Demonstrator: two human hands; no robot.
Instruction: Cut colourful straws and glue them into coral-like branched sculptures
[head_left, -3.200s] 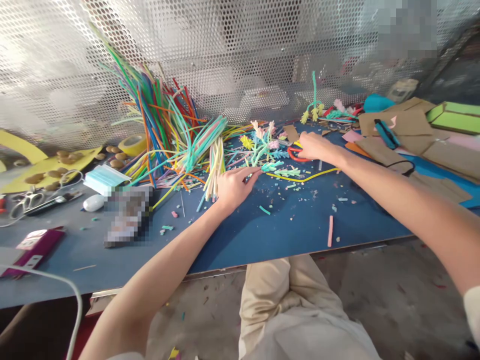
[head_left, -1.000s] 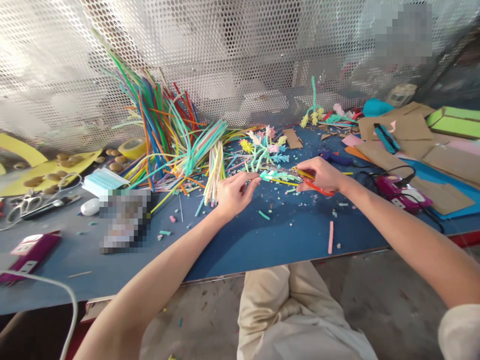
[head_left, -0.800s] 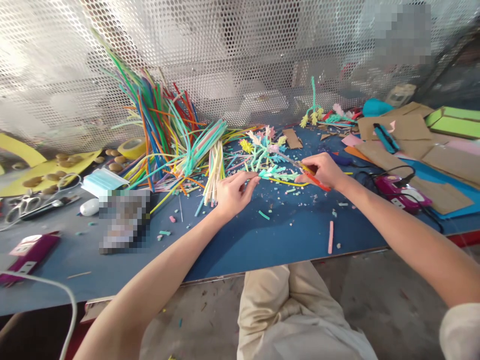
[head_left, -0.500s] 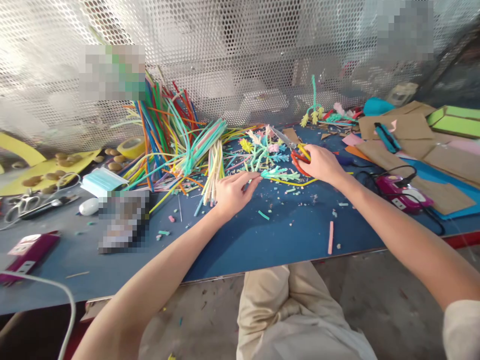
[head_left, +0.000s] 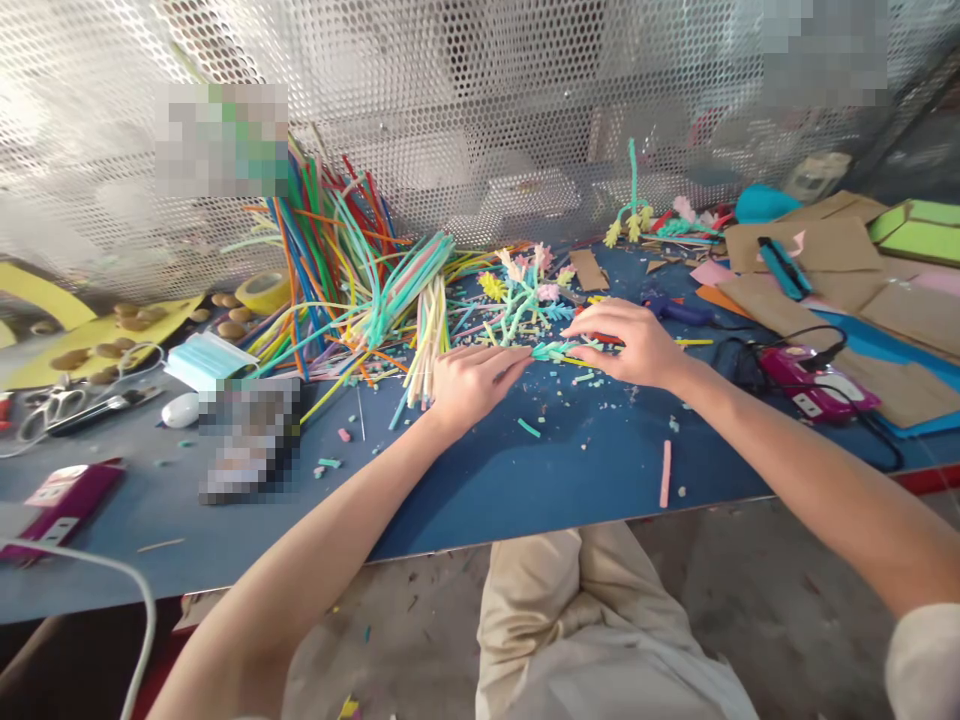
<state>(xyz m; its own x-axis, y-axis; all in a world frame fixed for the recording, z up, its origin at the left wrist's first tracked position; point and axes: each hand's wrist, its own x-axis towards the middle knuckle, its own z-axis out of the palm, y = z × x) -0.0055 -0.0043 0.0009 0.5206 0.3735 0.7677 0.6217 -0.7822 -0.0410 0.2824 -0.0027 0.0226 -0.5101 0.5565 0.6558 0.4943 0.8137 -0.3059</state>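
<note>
Between my hands is a mint-green pipe-cleaner sprig [head_left: 551, 351], fuzzy and branched. My left hand [head_left: 474, 385] pinches its left end between thumb and fingers. At its right end, the thumb and fingertips of my right hand [head_left: 626, 342] close around the tips and partly hide them. Red-and-yellow-handled scissors [head_left: 611, 340] lie on the table behind my right hand, mostly covered by it. Just beyond the sprig is a cluster of pipe-cleaner flowers [head_left: 529, 295] in pink, yellow, blue and green. A bundle of pale yellow pipe cleaners [head_left: 430, 345] lies beside my left hand.
A large heap of coloured pipe cleaners [head_left: 330, 250] leans against the perforated metal screen [head_left: 480, 130]. To the right are a purple glue gun [head_left: 679, 310], a magenta power strip [head_left: 817, 385] and cardboard sheets [head_left: 810, 250]. A face mask [head_left: 208, 360] lies left. Clippings litter the blue table [head_left: 480, 490].
My right hand has put the scissors down on the table and moved left to the sprig's right end. My left hand keeps its pinch almost in place.
</note>
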